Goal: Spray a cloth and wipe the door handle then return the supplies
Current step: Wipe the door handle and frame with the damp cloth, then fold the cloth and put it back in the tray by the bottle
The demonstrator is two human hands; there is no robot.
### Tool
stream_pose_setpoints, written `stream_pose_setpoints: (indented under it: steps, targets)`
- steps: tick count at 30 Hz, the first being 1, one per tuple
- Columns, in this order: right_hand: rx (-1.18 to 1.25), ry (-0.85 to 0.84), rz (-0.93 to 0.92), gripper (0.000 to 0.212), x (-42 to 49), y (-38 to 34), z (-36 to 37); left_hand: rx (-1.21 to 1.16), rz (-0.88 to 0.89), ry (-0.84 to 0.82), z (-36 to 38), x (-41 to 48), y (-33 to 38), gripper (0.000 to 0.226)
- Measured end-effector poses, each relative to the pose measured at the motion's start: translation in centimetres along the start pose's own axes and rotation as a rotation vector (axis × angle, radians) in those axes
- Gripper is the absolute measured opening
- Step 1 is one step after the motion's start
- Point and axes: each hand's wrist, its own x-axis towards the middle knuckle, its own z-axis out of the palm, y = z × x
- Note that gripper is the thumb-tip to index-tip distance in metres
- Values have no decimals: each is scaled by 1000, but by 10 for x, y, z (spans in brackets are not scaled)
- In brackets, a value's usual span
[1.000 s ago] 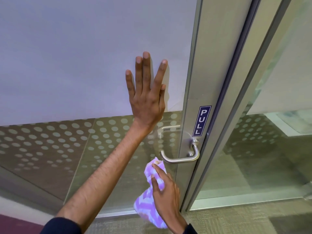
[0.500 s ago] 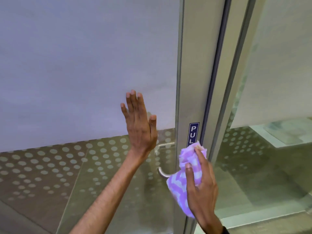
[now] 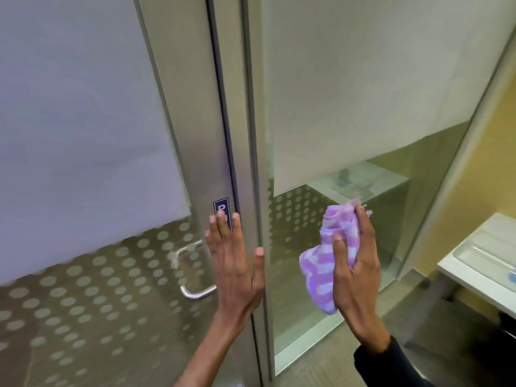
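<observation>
A silver lever door handle (image 3: pixel 195 293) juts from the metal stile of the glass door (image 3: pixel 83 135); its inner part is hidden behind my left hand. My left hand (image 3: pixel 234 263) is flat and open in front of the stile, fingers up, covering most of a blue PULL sign (image 3: pixel 222 206). My right hand (image 3: pixel 356 263) holds a bunched purple-and-white cloth (image 3: pixel 326 263) to the right of the door frame, in front of the fixed glass panel and apart from the handle. No spray bottle is in view.
The door's lower glass carries frosted dots; its upper part is opaque. A fixed glass panel (image 3: pixel 349 107) stands right of the frame. A white table edge (image 3: pixel 480 277) shows at the far right, against a yellow wall. Carpet covers the floor.
My right hand has carried the cloth from the handle rightward, past the door frame. My left hand has slid from the glass onto the stile. The view has swung to the right.
</observation>
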Motion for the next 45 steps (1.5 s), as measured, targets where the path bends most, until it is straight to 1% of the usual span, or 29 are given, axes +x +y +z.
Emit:
stream_pose_setpoints:
  steps: [3,6,8,10,11,12,13,15,17,18,19,21,23,24,27,29,31,33,35,38,41,43,45]
  targets:
    - [116,28,77,54,9,13,-28,-131,-18,-162,34,-17,34,59]
    - [249,40,153,56,16,29,-52,-299,-138,-385,70,-30,67,65]
    - [313,41,230,60,22,43,-71,-375,-247,-558,91,-34,94,68]
    - [405,54,298,72,30,57,-93,-466,-399,-719,110,-31,123,55]
    - [451,58,316,81,35,65,-105,-574,-499,-794,120,-29,137,50]
    - [481,64,331,87,39,72,-117,-707,-590,-862,132,-27,149,50]
    - [499,75,344,87,44,79,-129,-834,-661,-930,143,-26,161,52]
    - [526,103,375,82,54,93,-153,-943,-702,-1080,169,-27,181,50]
    - [559,113,427,80,64,109,-175,-939,-701,-1177,192,-28,201,54]
    - [586,102,460,80,70,116,-187,-950,-711,-1220,203,-28,211,58]
    - [602,95,501,80,74,123,-199,-986,-724,-1260,214,-29,221,58]
    - [625,86,566,79,81,136,-223,-1044,-747,-1343,231,-29,239,50]
    - [653,97,594,77,86,147,-244,-1078,-754,-1406,245,-27,255,45]
    - [655,103,605,73,91,148,-252,-1095,-753,-1425,252,-27,264,45]
    - [632,114,623,38,104,159,-275,-1111,-746,-1479,273,-26,286,51]
    - [624,134,632,32,111,168,-287,-1112,-743,-1528,291,-24,296,58]
    - [634,152,657,36,119,180,-299,-1130,-750,-1589,312,-23,305,64]
    - [668,174,704,39,128,190,-306,-1147,-737,-1662,331,-20,314,65]
    - [691,194,737,39,138,201,-310,-1153,-720,-1721,349,-16,324,59]
    - [697,230,746,39,161,215,-310,-1132,-708,-1743,381,-6,333,51]
    - [681,299,742,55,188,236,-302,-1132,-711,-1762,420,6,335,56]
    - [679,335,769,62,208,249,-294,-1112,-726,-1787,445,15,337,57]
    - [657,374,801,75,228,260,-290,-1091,-751,-1815,469,23,338,57]
